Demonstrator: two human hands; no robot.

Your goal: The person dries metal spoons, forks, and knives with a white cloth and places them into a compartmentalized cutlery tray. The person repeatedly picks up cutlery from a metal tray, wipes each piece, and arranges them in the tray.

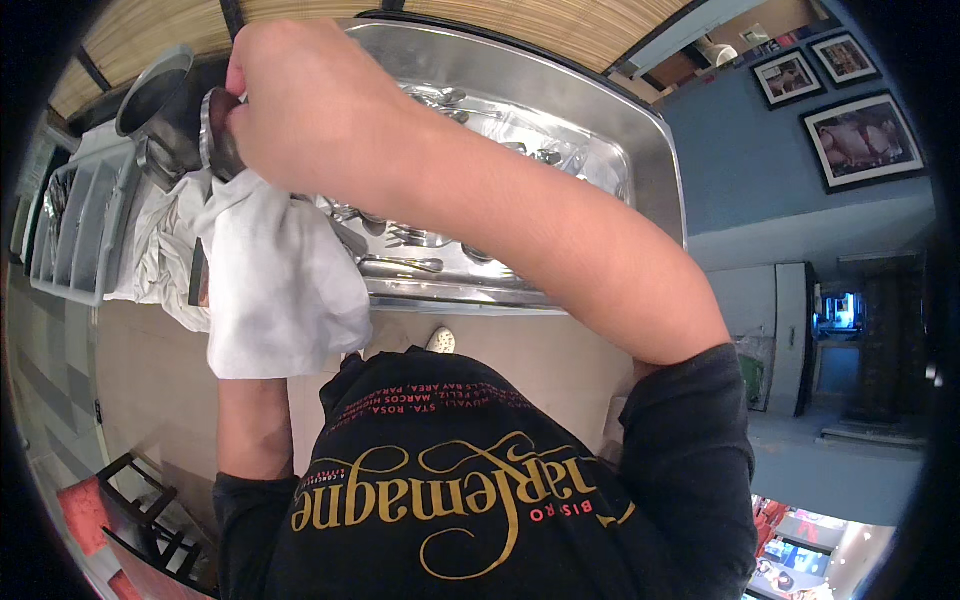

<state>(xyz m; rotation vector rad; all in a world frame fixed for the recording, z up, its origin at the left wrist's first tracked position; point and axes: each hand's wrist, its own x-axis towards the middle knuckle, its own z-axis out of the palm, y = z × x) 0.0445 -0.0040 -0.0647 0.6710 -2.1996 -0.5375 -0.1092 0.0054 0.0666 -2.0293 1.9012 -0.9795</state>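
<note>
My right hand [300, 105] reaches across to the left, its fingers closed at a dark, round metal piece with a shiny rim [217, 135]; whether this is a cup or a lid I cannot tell. A white cloth [289, 285] drapes over my left hand, which is hidden; only the left forearm [255, 427] shows below it. Under my right forearm lies a stainless steel basin [652, 165] with loose cutlery, including a fork [416, 237] and a piece with a shiny handle [405, 264]. Beside the round piece stands a grey metal pitcher-like vessel [157, 94].
At the far left is a translucent cutlery tray [82, 232] with compartments, some cutlery in one. A crumpled white cloth [161, 262] hangs over the table edge next to it. Woven blinds [525, 22] border the basin's far side. A dark chair [142, 495] stands at lower left.
</note>
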